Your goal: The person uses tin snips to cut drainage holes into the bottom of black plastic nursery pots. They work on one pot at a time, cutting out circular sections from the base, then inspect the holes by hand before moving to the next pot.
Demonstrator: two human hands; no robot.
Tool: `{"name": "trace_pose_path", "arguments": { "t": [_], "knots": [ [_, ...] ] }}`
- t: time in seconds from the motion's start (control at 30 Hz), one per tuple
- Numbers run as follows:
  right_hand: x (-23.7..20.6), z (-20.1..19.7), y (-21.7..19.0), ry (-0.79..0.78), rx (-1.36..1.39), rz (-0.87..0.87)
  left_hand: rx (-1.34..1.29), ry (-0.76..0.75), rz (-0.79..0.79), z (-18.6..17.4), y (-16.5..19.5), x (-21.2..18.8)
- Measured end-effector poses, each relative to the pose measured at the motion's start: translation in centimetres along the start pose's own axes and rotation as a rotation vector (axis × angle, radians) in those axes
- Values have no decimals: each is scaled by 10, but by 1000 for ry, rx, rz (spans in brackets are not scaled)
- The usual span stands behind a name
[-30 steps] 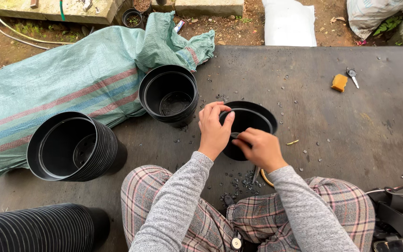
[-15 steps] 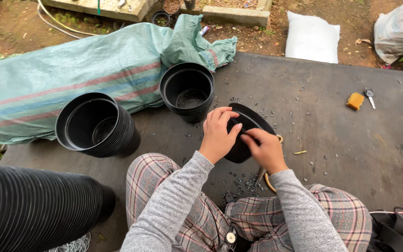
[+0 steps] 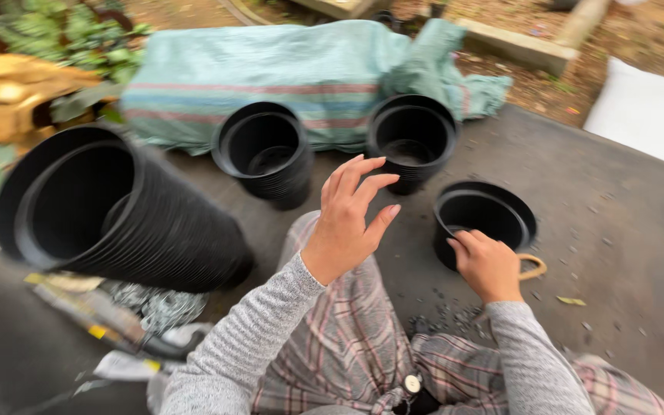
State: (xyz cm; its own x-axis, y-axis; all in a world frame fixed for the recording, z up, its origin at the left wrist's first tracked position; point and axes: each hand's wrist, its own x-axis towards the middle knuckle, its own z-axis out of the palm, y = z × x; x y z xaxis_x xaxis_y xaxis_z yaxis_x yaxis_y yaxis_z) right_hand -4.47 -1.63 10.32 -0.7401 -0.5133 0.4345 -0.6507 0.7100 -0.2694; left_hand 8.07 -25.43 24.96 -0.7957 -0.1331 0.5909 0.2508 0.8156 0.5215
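- The right hand (image 3: 487,265) rests on the near rim of a black pot (image 3: 484,219), fingers curled over the edge; it seems to grip the rim, though how firmly cannot be told. The hold likely steadies the pot, which is tilted with its mouth toward the person.
- The pot stands on the dark mat (image 3: 624,238), just in front of the person's right knee, apart from the other pots.
- The left hand (image 3: 350,219) is lifted in the air with fingers spread and loose, holding nothing. It hangs above the lap, between the pot and the stacks to the left.
- A short stack (image 3: 264,154) of nested pots and a single pot (image 3: 413,138) stand farther back, mouths tipped toward the person, so their insides are easy to see and reach.
- A long stack (image 3: 117,211) of nested pots lies on its side at the left, close to the left arm; nesting keeps many pots together in little room.
- A teal sack (image 3: 301,69) lies behind the pots along the mat's far edge.
- Dark crumbs (image 3: 443,315) are scattered on the mat by the knees, just below the held pot.
- A tan loop (image 3: 533,267) shows beside the right hand, behind the pot's base; what it is cannot be told.
- A white bag (image 3: 643,115) sits at the far right, well apart.
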Motion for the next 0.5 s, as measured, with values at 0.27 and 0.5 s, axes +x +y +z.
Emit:
{"name": "trace_pose_path", "arguments": {
  "t": [0.27, 0.5],
  "knots": [
    [-9, 46, -23, -333, -215, 102, 208, 181, 13, -95, 5, -23],
    [-8, 69, -18, -574, -176, 201, 380, 372, 65, -152, 35, -34]
  ]
}}
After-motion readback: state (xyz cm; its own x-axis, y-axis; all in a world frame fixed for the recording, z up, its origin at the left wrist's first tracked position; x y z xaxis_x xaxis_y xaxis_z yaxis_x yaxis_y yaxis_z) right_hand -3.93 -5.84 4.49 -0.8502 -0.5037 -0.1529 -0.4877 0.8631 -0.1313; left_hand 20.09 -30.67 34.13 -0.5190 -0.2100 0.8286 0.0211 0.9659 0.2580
